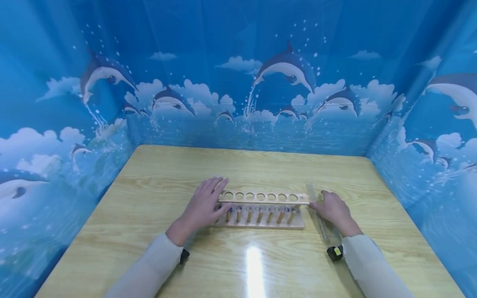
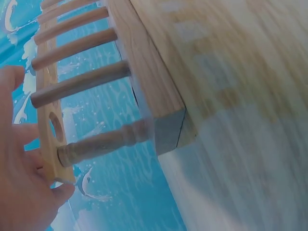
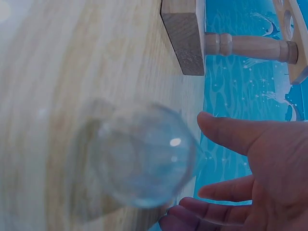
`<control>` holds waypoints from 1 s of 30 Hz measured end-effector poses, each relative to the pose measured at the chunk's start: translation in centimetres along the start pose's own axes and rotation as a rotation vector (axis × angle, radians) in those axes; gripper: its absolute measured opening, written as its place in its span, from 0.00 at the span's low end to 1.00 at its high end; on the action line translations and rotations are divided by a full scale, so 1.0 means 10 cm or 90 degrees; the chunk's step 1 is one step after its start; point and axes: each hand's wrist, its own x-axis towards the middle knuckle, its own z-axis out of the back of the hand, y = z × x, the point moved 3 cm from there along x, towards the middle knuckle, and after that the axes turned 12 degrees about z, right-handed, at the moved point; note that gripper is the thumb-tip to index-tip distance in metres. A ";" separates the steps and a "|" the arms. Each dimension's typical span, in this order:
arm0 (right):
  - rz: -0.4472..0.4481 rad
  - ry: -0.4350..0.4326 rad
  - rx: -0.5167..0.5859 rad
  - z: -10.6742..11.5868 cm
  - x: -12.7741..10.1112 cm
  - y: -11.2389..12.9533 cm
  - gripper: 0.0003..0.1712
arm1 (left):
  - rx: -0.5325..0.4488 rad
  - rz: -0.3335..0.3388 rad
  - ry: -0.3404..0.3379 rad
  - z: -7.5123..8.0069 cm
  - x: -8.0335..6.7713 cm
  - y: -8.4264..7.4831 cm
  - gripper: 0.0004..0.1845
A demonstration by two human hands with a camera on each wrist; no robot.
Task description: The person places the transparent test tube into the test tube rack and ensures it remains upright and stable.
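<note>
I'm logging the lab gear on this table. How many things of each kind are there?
Wooden rack: 1
Glass tube: 1, lying beside the right hand
Hands: 2, with the left hand resting on the rack
Total: 2 things and 2 hands

Clear glass tube (image 1: 318, 211) faint against the table (image 1: 156, 182), its lower stretch hidden under the right hand (image 1: 334, 209), its rounded end (image 3: 144, 154) blurred in the right wrist view, wooden rack (image 2: 144, 72) cut off by the left wrist view's top edge, left hand (image 2: 21, 183) cut off at the left edge.
</note>
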 end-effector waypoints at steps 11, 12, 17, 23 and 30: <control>-0.010 0.003 0.001 -0.04 0.05 -0.01 0.42 | -0.016 -0.040 -0.022 -0.05 0.01 -0.04 0.37; -0.011 0.002 0.002 -0.04 0.05 -0.01 0.42 | -0.016 -0.040 -0.021 -0.05 0.01 -0.05 0.37; -0.015 0.000 0.006 -0.04 0.07 -0.01 0.40 | 0.005 -0.026 -0.012 -0.06 0.01 -0.04 0.37; -0.013 -0.002 0.009 -0.02 0.08 -0.01 0.40 | 0.042 0.007 0.011 -0.08 0.01 -0.03 0.35; -0.019 -0.004 0.017 -0.03 0.07 -0.02 0.38 | 0.063 0.019 0.027 -0.11 0.01 -0.05 0.34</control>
